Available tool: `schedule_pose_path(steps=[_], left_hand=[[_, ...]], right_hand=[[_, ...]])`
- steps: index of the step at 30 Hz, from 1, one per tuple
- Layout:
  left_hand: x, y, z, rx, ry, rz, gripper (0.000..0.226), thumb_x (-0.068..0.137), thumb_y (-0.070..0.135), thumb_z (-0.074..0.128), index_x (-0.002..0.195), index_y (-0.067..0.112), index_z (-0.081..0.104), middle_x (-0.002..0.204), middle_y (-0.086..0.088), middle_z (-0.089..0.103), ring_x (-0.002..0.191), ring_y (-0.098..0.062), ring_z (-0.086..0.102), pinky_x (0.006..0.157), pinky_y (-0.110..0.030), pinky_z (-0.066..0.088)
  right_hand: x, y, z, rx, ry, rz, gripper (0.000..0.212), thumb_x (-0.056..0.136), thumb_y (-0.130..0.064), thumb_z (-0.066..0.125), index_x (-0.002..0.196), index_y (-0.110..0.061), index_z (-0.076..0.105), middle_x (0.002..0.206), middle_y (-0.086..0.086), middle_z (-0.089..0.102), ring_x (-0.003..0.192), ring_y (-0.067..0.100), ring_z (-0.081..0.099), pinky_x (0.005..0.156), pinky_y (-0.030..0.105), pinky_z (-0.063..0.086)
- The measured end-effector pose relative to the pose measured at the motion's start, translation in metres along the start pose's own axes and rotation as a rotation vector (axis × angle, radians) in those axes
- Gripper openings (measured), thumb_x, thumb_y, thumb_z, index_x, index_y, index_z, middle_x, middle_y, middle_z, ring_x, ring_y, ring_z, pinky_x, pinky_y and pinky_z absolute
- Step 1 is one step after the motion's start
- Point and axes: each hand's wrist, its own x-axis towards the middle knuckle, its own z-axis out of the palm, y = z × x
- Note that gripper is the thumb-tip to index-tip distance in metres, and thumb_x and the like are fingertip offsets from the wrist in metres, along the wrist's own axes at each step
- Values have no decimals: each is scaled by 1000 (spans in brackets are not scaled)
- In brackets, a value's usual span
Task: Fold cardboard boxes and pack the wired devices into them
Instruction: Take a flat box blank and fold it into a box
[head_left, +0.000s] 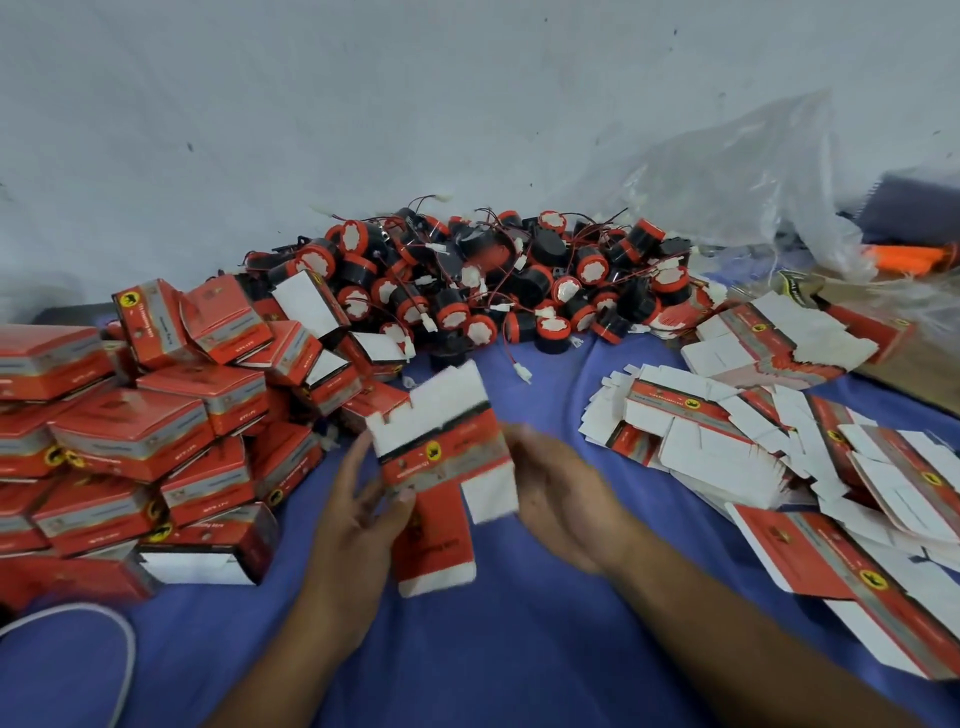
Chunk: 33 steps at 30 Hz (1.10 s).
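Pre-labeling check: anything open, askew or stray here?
Several boxes in the left pile gape open, flaps untucked, white insides showing. One connector lies out on the cloth, just clear of the device pile.

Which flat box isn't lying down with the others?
The flat box in the middle: the left hand grips it, lifted, with the right hand beside it. The other flat boxes lie heaped on the blue cloth at the right.

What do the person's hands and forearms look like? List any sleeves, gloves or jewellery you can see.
The left hand and right hand are ungloved. Both forearms are bare to the frame's lower edge: no sleeves, watch or bracelet show. Motion blur would hide any ring.
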Motion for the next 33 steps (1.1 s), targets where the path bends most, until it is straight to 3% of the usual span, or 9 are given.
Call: schedule_pose_path(steps=[4,7,9,12,16,20,24,28,33], left_hand=[[-10,4,11,174,-168,15,65,86,53,65,144,55,36,135,24,58,124,1,55,92,-14,50],[-20,10,21,269,-232,62,74,77,83,53,143,55,34,130,45,49,123,16,48,88,-3,43],[-25,15,24,275,-242,87,86,72,87,54,146,50,30,136,36,49,125,6,52,90,-11,47],[-30,27,20,143,-261,65,101,68,80,68,151,36,32,145,2,51,125,-20,57,87,-26,52],[-34,50,21,1,-304,39,91,59,71,81,139,42,49,142,11,55,130,-19,55,92,-34,55],[-34,59,22,-78,-318,0,116,40,68,89,137,24,42,141,5,56,133,-24,52,100,-42,52],[-35,61,23,-132,-228,45,117,26,66,93,121,22,42,141,-6,53,132,-31,52,99,-46,53],[-35,66,25,-126,-212,82,109,30,70,90,112,22,36,119,12,64,119,-25,59,94,-45,55],[-38,67,23,-119,-215,84,99,33,71,89,109,27,43,99,5,64,90,-26,63,75,-48,53]], right_hand=[[-5,4,2,-211,-44,-85,93,80,-49,80,153,-22,30,159,-2,38,145,23,39,110,47,42],[-10,-2,10,-428,-164,-98,91,82,-52,75,155,-40,22,160,-20,30,149,9,27,113,41,41],[-14,-4,15,-561,-198,-119,90,83,-51,74,156,-38,23,160,-22,26,151,8,23,116,47,37],[-16,-4,18,-664,-199,-195,95,81,-29,82,157,-29,25,163,-16,24,151,12,24,117,52,34],[-16,-4,23,-744,-184,-303,103,71,-8,90,153,-17,29,161,-10,27,148,19,32,116,42,39],[-18,-4,26,-797,-102,-420,102,61,-19,97,144,-16,36,156,-2,35,145,23,37,114,44,39],[-19,-5,31,-801,9,-523,93,58,-21,98,131,-15,41,143,6,47,139,22,43,112,38,39],[-24,-10,32,-760,-64,-433,86,62,-15,97,132,-14,47,139,0,46,139,21,44,113,38,39],[-27,-13,33,-736,-146,-361,106,67,-9,94,151,-17,30,147,4,43,140,22,44,115,45,38]])
